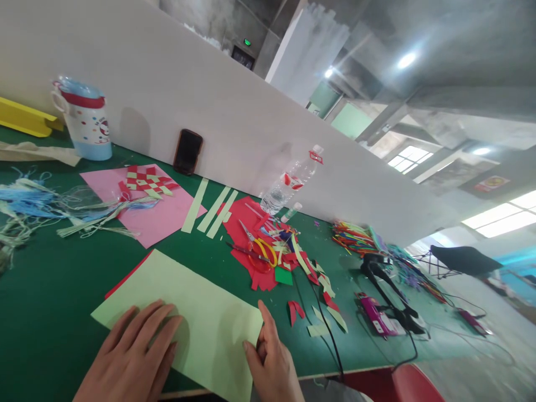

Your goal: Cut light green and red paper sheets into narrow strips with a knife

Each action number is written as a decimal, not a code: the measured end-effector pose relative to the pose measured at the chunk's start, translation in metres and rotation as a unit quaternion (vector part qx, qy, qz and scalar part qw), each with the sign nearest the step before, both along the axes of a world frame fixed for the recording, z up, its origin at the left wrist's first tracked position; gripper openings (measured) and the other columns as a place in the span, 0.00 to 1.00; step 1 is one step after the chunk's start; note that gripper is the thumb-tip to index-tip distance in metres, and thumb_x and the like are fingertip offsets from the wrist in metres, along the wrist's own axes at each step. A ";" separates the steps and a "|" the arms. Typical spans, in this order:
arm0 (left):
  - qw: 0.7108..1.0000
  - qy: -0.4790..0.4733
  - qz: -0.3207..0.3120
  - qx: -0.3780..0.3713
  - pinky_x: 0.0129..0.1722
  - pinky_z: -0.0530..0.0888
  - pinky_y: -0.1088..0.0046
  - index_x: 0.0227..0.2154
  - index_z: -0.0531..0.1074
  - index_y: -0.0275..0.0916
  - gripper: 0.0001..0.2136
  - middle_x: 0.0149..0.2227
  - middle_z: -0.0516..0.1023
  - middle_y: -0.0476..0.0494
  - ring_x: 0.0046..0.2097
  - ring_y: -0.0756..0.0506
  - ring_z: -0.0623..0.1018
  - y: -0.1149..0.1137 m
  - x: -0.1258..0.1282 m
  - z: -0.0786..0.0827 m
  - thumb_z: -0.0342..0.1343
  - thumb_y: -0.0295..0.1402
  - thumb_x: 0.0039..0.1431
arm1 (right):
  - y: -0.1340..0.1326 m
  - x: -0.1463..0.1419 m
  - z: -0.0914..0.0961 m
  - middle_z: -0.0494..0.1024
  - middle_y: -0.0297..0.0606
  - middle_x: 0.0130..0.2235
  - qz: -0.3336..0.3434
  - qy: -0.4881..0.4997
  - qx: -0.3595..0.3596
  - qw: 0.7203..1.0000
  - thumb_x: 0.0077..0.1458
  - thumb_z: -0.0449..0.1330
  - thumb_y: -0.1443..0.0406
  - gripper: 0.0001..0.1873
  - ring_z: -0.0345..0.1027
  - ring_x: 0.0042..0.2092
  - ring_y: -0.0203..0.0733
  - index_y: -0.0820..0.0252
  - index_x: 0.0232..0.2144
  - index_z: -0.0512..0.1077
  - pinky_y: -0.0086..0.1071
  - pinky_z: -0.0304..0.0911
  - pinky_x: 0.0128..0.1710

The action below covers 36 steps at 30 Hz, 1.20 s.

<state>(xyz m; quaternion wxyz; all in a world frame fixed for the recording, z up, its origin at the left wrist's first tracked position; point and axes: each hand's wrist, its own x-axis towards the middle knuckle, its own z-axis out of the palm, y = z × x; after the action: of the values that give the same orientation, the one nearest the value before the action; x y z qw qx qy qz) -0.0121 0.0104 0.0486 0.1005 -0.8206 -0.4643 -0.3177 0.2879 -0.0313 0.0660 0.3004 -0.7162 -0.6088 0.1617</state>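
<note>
A pale green sheet of paper [201,312] lies at the front of the table, with a red sheet [128,276] peeping out along its left edge. My left hand [138,346] rests flat on the green sheet, fingers stretched out. At the sheet's right edge, my right hand [270,354] has its thumb on top and its index finger along the side; the other fingers are curled and partly hidden. Beyond the sheet, scissors with yellow handles [268,252] and a second pair with red handles [259,262] lie on red paper [243,218].
Pale green strips [195,206] lie beside pink paper [159,220] bearing a red-and-green woven piece [146,181]. Tassels [29,201], a cup [86,120], a phone [188,152] and a water bottle [288,184] stand farther back. Paper scraps [329,301], a cable [330,329] and a black stand [389,290] are right.
</note>
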 end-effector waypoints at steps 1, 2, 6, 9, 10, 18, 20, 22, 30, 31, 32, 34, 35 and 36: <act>1.000 -0.001 -0.001 -0.001 0.74 0.54 0.56 0.55 0.77 0.47 0.16 0.56 0.85 0.44 0.60 0.38 0.80 0.000 0.000 0.000 0.58 0.38 0.66 | 0.000 0.000 -0.001 0.69 0.25 0.26 0.000 -0.001 0.001 1.000 0.65 0.60 0.58 0.36 0.65 0.23 0.38 0.58 0.73 0.65 0.27 0.70 0.32; 1.000 -0.001 -0.002 -0.003 0.74 0.54 0.55 0.55 0.77 0.46 0.16 0.56 0.85 0.44 0.60 0.38 0.80 -0.001 0.000 0.000 0.58 0.38 0.66 | -0.001 0.000 -0.001 0.68 0.25 0.25 0.002 -0.001 0.000 1.000 0.65 0.59 0.58 0.35 0.65 0.22 0.38 0.58 0.72 0.66 0.27 0.70 0.31; 1.000 0.003 -0.001 -0.012 0.75 0.54 0.54 0.58 0.76 0.46 0.18 0.59 0.84 0.43 0.62 0.38 0.79 -0.003 -0.001 -0.005 0.58 0.39 0.66 | 0.000 0.002 0.003 0.69 0.26 0.25 0.013 0.011 -0.005 1.000 0.65 0.59 0.57 0.33 0.67 0.22 0.38 0.58 0.70 0.70 0.26 0.69 0.29; 1.000 0.004 -0.002 -0.016 0.77 0.53 0.53 0.59 0.75 0.46 0.19 0.61 0.83 0.43 0.64 0.38 0.78 -0.004 -0.002 -0.010 0.57 0.40 0.67 | 0.002 0.005 0.010 0.72 0.27 0.26 0.037 0.027 -0.029 0.999 0.64 0.61 0.59 0.34 0.70 0.24 0.38 0.59 0.70 0.70 0.25 0.70 0.29; 1.000 0.005 -0.003 -0.017 0.77 0.53 0.52 0.60 0.75 0.46 0.19 0.61 0.83 0.43 0.64 0.38 0.78 -0.004 -0.003 -0.011 0.57 0.40 0.68 | 0.002 0.006 0.012 0.73 0.27 0.26 0.043 0.031 -0.039 0.998 0.64 0.62 0.60 0.34 0.71 0.24 0.38 0.59 0.70 0.70 0.25 0.70 0.30; 1.000 0.006 -0.001 0.000 0.78 0.52 0.51 0.63 0.72 0.43 0.22 0.64 0.80 0.41 0.69 0.36 0.73 -0.002 -0.002 -0.012 0.57 0.41 0.69 | 0.001 0.006 0.014 0.76 0.28 0.27 0.042 0.040 -0.028 0.998 0.63 0.59 0.64 0.32 0.73 0.25 0.38 0.62 0.69 0.70 0.25 0.71 0.32; 1.000 0.012 -0.003 -0.003 0.78 0.52 0.50 0.64 0.71 0.44 0.23 0.65 0.79 0.41 0.70 0.36 0.72 -0.002 -0.002 -0.013 0.57 0.43 0.69 | 0.001 0.007 0.014 0.76 0.28 0.27 0.043 0.045 -0.029 0.998 0.63 0.59 0.64 0.31 0.73 0.26 0.38 0.61 0.68 0.70 0.25 0.71 0.31; 1.000 0.014 -0.002 -0.003 0.78 0.52 0.50 0.64 0.71 0.44 0.24 0.65 0.79 0.41 0.70 0.35 0.72 -0.002 -0.003 -0.014 0.57 0.44 0.69 | 0.001 0.009 0.013 0.75 0.28 0.27 0.042 0.051 -0.031 0.997 0.63 0.60 0.63 0.31 0.72 0.25 0.38 0.61 0.68 0.71 0.25 0.70 0.30; 1.000 0.010 -0.002 0.007 0.79 0.51 0.53 0.68 0.68 0.45 0.27 0.68 0.77 0.41 0.70 0.36 0.73 -0.003 -0.002 -0.009 0.57 0.46 0.69 | -0.004 0.000 0.000 0.68 0.26 0.27 -0.074 0.156 0.040 0.984 0.69 0.58 0.47 0.33 0.63 0.23 0.37 0.63 0.65 0.72 0.27 0.65 0.25; 1.000 0.013 -0.007 0.011 0.79 0.50 0.53 0.68 0.69 0.45 0.28 0.68 0.77 0.41 0.70 0.36 0.74 -0.002 -0.002 -0.006 0.57 0.46 0.69 | -0.005 -0.001 0.000 0.67 0.26 0.26 -0.090 0.164 0.045 0.981 0.69 0.58 0.45 0.34 0.62 0.22 0.37 0.63 0.63 0.73 0.27 0.64 0.24; 1.000 0.017 -0.012 0.016 0.79 0.49 0.54 0.68 0.69 0.45 0.28 0.68 0.78 0.41 0.69 0.37 0.75 -0.002 -0.001 -0.004 0.58 0.46 0.68 | -0.006 -0.001 -0.001 0.67 0.26 0.25 -0.093 0.164 0.044 0.981 0.68 0.58 0.43 0.34 0.62 0.22 0.38 0.62 0.61 0.76 0.28 0.64 0.23; 0.999 0.020 -0.019 0.029 0.79 0.48 0.54 0.66 0.71 0.43 0.27 0.66 0.79 0.40 0.66 0.38 0.77 0.000 -0.001 0.000 0.58 0.45 0.68 | -0.006 0.002 0.000 0.68 0.28 0.22 -0.067 0.153 0.030 0.986 0.66 0.60 0.40 0.33 0.63 0.22 0.39 0.60 0.55 0.80 0.28 0.65 0.23; 0.999 0.019 -0.019 0.034 0.80 0.47 0.54 0.65 0.72 0.42 0.26 0.66 0.80 0.40 0.66 0.38 0.78 0.000 -0.001 0.001 0.58 0.45 0.67 | -0.005 0.004 0.001 0.69 0.29 0.21 -0.050 0.150 0.022 0.987 0.65 0.61 0.40 0.32 0.64 0.22 0.39 0.60 0.53 0.81 0.28 0.66 0.24; 0.999 0.017 -0.019 0.039 0.80 0.47 0.55 0.65 0.72 0.41 0.26 0.65 0.80 0.39 0.65 0.38 0.78 0.000 -0.001 0.002 0.58 0.44 0.67 | -0.004 0.007 0.003 0.69 0.29 0.21 -0.040 0.152 0.019 0.987 0.65 0.61 0.40 0.33 0.65 0.21 0.39 0.60 0.51 0.82 0.28 0.66 0.23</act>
<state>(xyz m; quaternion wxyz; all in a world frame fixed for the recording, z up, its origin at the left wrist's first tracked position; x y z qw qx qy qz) -0.0127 0.0103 0.0510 0.1343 -0.8298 -0.4346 -0.3233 0.2951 -0.0353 0.0686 0.4090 -0.7012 -0.5302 0.2448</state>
